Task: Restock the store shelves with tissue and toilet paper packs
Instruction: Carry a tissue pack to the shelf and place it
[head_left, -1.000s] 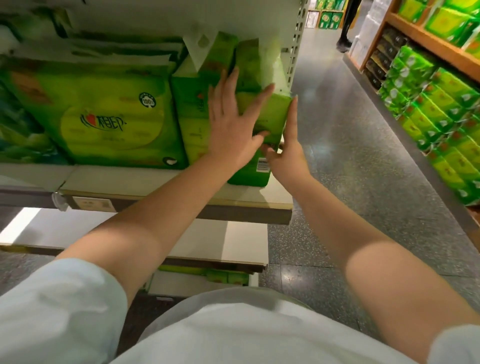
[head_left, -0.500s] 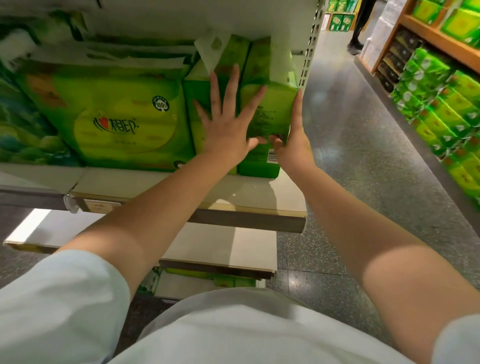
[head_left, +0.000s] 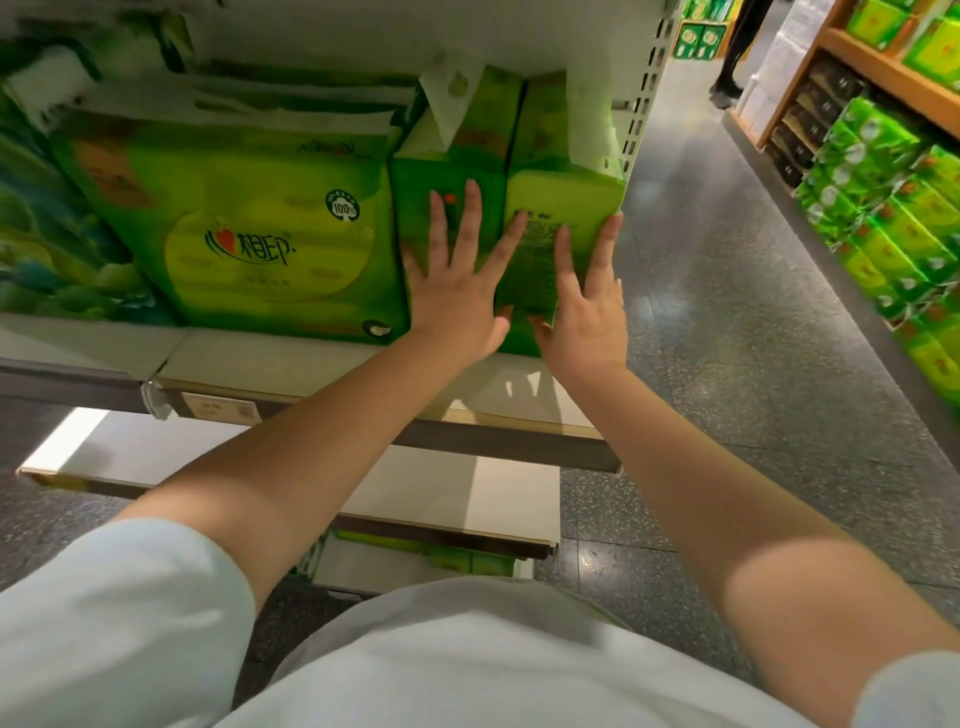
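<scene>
While both palms lie flat with fingers straight, the left hand (head_left: 457, 291) presses the middle tissue pack (head_left: 447, 208) and the right hand (head_left: 587, 306) presses the end pack (head_left: 563, 208). Both packs stand upright at the right end of the shelf (head_left: 311, 364), beside a large pack (head_left: 249, 234).

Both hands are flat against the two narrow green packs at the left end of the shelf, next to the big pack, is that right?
Not quite. In the head view the two narrow packs stand at the right end of the shelf, by the perforated upright. The rest holds: the left hand and right hand lie flat against them, and the big pack sits beside them.
</scene>
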